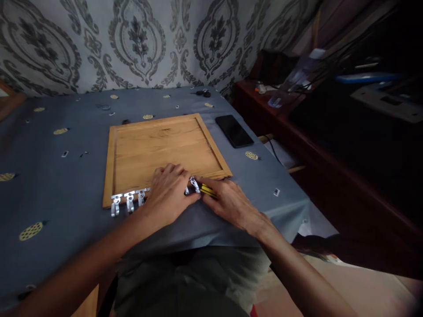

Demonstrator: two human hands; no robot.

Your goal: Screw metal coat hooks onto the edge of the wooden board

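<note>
A framed wooden board lies flat on the cloth-covered table. Along its near edge runs a rack of silver metal hooks, part of it hidden under my left hand. My left hand is closed over that edge, its fingers curled on the board and its thumb beside the hooks at the right end. Gripped in my right hand is a screwdriver with a yellow and black handle, at the rightmost hook. The tool's tip cannot be made out.
A black phone lies right of the board, with keys at the back. The table's front edge drops off just before me. To the right stands a dark reddish-brown desk bearing a clear bottle. A patterned curtain hangs behind the table.
</note>
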